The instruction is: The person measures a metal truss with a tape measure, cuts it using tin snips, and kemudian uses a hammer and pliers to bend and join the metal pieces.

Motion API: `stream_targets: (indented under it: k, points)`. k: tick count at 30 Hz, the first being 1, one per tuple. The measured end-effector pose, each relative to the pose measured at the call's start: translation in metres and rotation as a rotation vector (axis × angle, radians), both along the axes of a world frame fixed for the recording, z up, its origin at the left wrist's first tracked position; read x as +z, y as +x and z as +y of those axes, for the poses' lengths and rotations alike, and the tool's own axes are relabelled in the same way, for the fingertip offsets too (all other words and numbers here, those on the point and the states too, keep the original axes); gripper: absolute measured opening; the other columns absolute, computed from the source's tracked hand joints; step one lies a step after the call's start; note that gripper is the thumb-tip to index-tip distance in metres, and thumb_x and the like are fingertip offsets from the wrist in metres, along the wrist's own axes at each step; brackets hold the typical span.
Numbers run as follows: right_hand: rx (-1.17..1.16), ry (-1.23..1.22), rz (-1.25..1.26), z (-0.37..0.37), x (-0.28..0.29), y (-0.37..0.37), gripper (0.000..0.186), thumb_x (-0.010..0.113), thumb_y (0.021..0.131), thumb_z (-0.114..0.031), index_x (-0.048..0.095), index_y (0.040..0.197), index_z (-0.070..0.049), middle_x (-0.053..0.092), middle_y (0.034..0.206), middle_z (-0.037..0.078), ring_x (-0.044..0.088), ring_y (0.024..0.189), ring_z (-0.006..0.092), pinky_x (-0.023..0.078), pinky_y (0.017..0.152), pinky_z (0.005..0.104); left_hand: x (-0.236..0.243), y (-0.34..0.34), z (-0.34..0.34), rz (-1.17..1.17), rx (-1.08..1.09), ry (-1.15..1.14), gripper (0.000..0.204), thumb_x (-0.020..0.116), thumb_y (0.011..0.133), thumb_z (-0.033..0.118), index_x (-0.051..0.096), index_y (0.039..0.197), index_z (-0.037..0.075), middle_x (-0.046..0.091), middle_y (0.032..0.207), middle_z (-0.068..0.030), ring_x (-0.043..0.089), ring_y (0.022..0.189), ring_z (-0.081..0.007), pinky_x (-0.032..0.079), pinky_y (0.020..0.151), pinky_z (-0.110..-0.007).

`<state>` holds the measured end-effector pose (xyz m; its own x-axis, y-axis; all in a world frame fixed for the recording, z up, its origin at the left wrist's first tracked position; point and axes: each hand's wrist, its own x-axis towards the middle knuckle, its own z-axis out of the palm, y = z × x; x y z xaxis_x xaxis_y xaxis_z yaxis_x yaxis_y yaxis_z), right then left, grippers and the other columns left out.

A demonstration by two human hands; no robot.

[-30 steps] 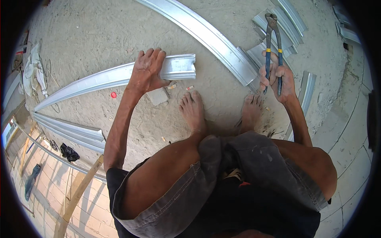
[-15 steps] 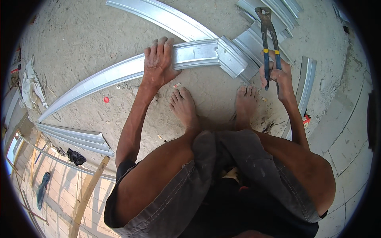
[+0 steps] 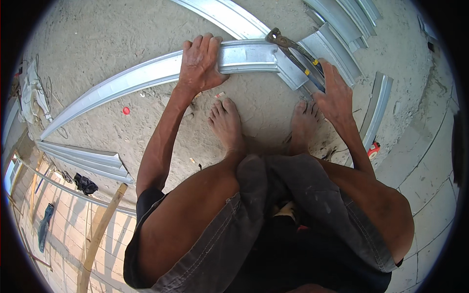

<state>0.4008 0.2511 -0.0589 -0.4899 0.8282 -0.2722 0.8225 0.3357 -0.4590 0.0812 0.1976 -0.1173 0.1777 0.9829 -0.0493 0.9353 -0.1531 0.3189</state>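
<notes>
My left hand [image 3: 201, 63] is closed over a long galvanised metal channel [image 3: 141, 77], its fingers bent over the far edge and the thumb at the near edge. The channel's right end is cut ragged and lies across other metal pieces. In my right hand [image 3: 338, 95] is a pair of end-cutting pincers [image 3: 306, 72] with dark blue handles and yellow bands. Their head points up and left, over the far corner of the channel's ragged end. Whether the jaws touch the metal I cannot tell.
More metal channels [image 3: 337, 24] lie at the far right, and a narrow strip [image 3: 378, 110] beside my right arm. A red tape measure [image 3: 373, 150] sits near it. Stacked channels [image 3: 88, 161] and a wooden plank [image 3: 100, 234] lie at left. My bare feet [image 3: 225, 122] stand on sandy ground.
My right hand has swung the pincers left and tilted them, from upright beside the channel to over its ragged end. My left hand keeps its hold on the channel. The view has shifted slightly.
</notes>
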Motion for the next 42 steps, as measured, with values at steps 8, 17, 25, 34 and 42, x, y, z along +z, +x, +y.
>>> stream_targets:
  k: [8,17,25,34,42]
  points:
    - [-0.216,-0.542,0.150,0.004,-0.008,0.012,0.057,0.049,0.070,-0.012,0.049,0.124,0.005,0.061,0.077,0.013,0.056,0.059,0.0212,0.046,0.059,0.0324,-0.004,-0.006,-0.005,-0.008,-0.015,0.041,0.076,0.079,0.048,0.028,0.050,0.115,0.005,0.051,0.102,-0.0102,0.051,0.093,-0.0266,0.034,0.077,-0.040]
    - [-0.121,-0.389,0.332,-0.007,-0.010,0.010,0.055,0.045,0.070,-0.007,0.048,0.121,0.011,0.060,0.073,0.014,0.056,0.058,0.0183,0.049,0.058,0.0331,-0.005,-0.006,-0.003,0.005,-0.007,0.017,0.077,0.080,0.048,0.030,0.050,0.115,0.006,0.051,0.100,-0.0100,0.050,0.092,-0.0256,0.033,0.077,-0.039]
    - [-0.190,-0.300,0.646,-0.004,0.000,-0.001,0.049,0.045,0.069,-0.009,0.053,0.113,0.011,0.058,0.072,0.012,0.056,0.060,0.0150,0.048,0.059,0.0307,-0.012,-0.010,-0.010,0.012,-0.003,0.019,0.077,0.080,0.048,0.030,0.051,0.115,0.005,0.051,0.099,-0.0095,0.050,0.090,-0.0256,0.033,0.076,-0.039]
    - [-0.256,-0.354,0.770,0.000,0.011,0.015,0.050,0.046,0.072,-0.009,0.049,0.119,0.006,0.055,0.074,0.020,0.056,0.065,0.0225,0.047,0.062,0.0322,-0.004,-0.002,-0.002,-0.016,-0.015,0.052,0.075,0.079,0.048,0.029,0.052,0.114,0.006,0.051,0.098,-0.0097,0.050,0.090,-0.0255,0.033,0.076,-0.039]
    - [-0.206,-0.392,0.410,-0.009,0.002,0.015,0.046,0.051,0.074,-0.011,0.050,0.118,0.000,0.060,0.076,0.023,0.060,0.069,0.0416,0.047,0.066,0.0442,-0.002,-0.006,-0.002,-0.019,-0.020,0.055,0.073,0.079,0.049,0.029,0.052,0.113,0.006,0.051,0.098,-0.0093,0.051,0.090,-0.0260,0.033,0.075,-0.039]
